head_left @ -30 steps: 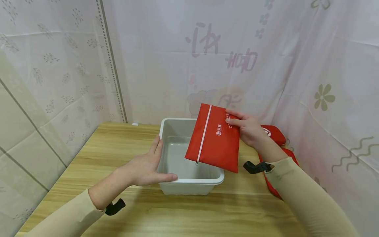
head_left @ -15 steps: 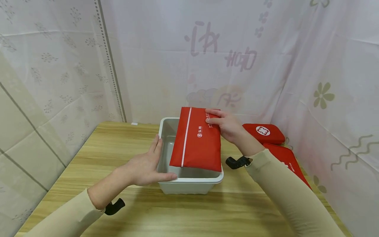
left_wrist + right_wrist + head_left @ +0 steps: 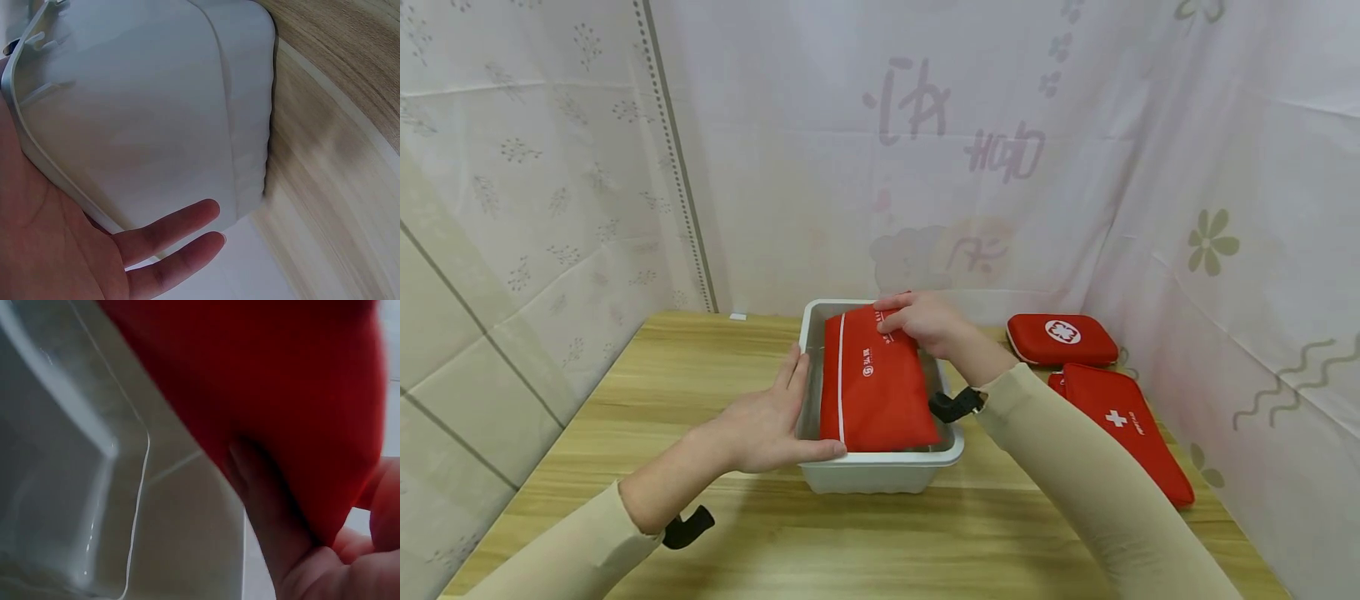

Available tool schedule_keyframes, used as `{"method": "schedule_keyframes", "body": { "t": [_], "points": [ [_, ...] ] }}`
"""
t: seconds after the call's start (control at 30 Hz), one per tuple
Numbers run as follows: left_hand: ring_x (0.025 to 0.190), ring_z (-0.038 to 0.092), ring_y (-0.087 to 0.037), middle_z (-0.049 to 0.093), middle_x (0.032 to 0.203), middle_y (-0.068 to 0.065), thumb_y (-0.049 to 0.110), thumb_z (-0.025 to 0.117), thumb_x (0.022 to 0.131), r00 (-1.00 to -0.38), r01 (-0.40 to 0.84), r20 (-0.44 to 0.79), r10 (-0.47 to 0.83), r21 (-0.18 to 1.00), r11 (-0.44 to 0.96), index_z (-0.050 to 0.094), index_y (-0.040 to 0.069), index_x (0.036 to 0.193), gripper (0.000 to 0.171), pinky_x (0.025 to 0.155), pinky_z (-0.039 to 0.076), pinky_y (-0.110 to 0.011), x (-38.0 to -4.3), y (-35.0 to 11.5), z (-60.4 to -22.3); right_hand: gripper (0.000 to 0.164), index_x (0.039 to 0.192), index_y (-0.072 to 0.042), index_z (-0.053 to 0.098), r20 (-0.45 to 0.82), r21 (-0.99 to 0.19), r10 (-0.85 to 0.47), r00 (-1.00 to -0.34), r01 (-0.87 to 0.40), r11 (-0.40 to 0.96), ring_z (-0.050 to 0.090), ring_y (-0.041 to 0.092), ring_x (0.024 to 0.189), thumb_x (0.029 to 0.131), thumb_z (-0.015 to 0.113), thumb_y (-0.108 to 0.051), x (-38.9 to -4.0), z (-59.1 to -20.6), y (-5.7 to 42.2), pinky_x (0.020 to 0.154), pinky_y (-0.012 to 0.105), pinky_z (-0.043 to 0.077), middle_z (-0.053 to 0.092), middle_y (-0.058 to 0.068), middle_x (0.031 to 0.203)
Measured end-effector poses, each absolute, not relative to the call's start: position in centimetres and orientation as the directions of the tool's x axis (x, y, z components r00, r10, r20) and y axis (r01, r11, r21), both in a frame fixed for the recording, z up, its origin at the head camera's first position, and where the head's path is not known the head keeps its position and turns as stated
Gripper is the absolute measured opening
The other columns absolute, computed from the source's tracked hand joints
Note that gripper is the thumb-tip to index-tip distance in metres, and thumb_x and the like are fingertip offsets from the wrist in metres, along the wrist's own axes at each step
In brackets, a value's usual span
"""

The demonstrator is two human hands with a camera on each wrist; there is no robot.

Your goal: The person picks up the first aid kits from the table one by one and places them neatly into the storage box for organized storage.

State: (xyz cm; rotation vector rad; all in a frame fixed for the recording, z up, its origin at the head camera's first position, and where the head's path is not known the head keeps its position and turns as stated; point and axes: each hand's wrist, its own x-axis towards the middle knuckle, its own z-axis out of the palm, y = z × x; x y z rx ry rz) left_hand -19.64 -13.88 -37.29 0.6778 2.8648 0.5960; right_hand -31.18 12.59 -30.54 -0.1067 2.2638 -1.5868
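Note:
My right hand (image 3: 931, 327) pinches the far right corner of a flat red zip pouch (image 3: 880, 387) with a white zipper stripe and white print. The pouch slants inside a light grey plastic bin (image 3: 880, 479), its near edge just behind the front rim. In the right wrist view, the thumb and fingers squeeze the red fabric (image 3: 269, 381) above the bin's floor (image 3: 50, 487). My left hand (image 3: 760, 429) rests at the bin's front left corner, fingers extended and thumb along the front rim. Straight fingers (image 3: 169, 234) lie against the outer wall (image 3: 144, 125) in the left wrist view.
To the right lie a red hard case (image 3: 1063, 340) with a white round emblem and a red pouch (image 3: 1127, 425) with a white cross, partly behind my right sleeve. A small white piece (image 3: 738, 317) sits at the wooden table's (image 3: 700, 375) back edge. Curtains surround the table.
The right hand has carried the red zip pouch leftward and down into the bin. The case and cross pouch have come out from behind the right arm. The left hand has stayed put.

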Motion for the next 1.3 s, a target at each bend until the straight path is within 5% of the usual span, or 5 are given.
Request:
{"method": "schedule_keyframes", "body": {
  "t": [0.43, 0.63, 0.87, 1.13, 1.3],
  "points": [
    [0.076, 0.066, -0.017, -0.011, 0.186, -0.016, 0.088, 0.066, 0.086, -0.889, 0.377, -0.074, 0.451, 0.440, 0.815, -0.002, 0.002, 0.176, 0.142, 0.061, 0.054, -0.032, -19.8, -13.7, -37.3, 0.055, 0.156, 0.007, 0.055, -0.342, -0.885, -0.270, -0.900, 0.213, 0.413, 0.069, 0.033, 0.115, 0.101, 0.055, 0.010, -31.7, -32.0, 9.8, 0.113, 0.050, 0.056, 0.061, 0.029, 0.152],
    [0.090, 0.072, -0.022, -0.010, 0.185, -0.017, 0.086, 0.068, 0.087, -0.890, 0.387, -0.054, 0.453, 0.434, 0.814, -0.002, 0.003, 0.176, 0.141, 0.067, 0.057, -0.033, -19.7, -13.8, -37.3, 0.057, 0.160, 0.006, 0.049, -0.387, -0.874, -0.301, -0.872, 0.242, 0.422, 0.066, 0.036, 0.124, 0.103, 0.047, 0.010, -31.6, -32.9, 9.5, 0.116, 0.054, 0.054, 0.058, 0.028, 0.156],
    [0.090, 0.072, -0.023, -0.010, 0.185, -0.018, 0.087, 0.067, 0.087, -0.888, 0.395, -0.046, 0.457, 0.430, 0.812, -0.003, 0.002, 0.176, 0.141, 0.064, 0.055, -0.032, -19.7, -13.9, -37.4, 0.060, 0.162, 0.005, 0.047, -0.408, -0.839, -0.298, -0.863, 0.226, 0.495, 0.064, 0.033, 0.122, 0.102, 0.053, 0.005, -31.4, -32.9, 10.0, 0.117, 0.055, 0.052, 0.058, 0.026, 0.155],
    [0.091, 0.073, -0.023, -0.010, 0.185, -0.018, 0.086, 0.067, 0.087, -0.889, 0.391, -0.054, 0.455, 0.427, 0.815, -0.002, 0.002, 0.176, 0.140, 0.065, 0.056, -0.032, -19.6, -13.8, -37.3, 0.062, 0.163, 0.001, 0.048, -0.409, -0.793, -0.267, -0.873, 0.195, 0.577, 0.061, 0.029, 0.114, 0.102, 0.061, -0.007, -30.3, -31.3, 11.1, 0.098, 0.047, 0.051, 0.059, 0.021, 0.152],
    [0.101, 0.076, -0.028, -0.010, 0.185, -0.018, 0.090, 0.064, 0.086, -0.890, 0.393, -0.052, 0.453, 0.416, 0.820, -0.003, 0.003, 0.176, 0.142, 0.069, 0.058, -0.035, -19.6, -13.7, -37.3, 0.064, 0.165, 0.002, 0.044, -0.398, -0.800, -0.294, -0.869, 0.172, 0.575, 0.058, 0.039, 0.137, 0.103, 0.059, -0.010, -29.6, -30.6, 12.1, 0.118, 0.055, 0.047, 0.054, 0.024, 0.162]
  ]
}}
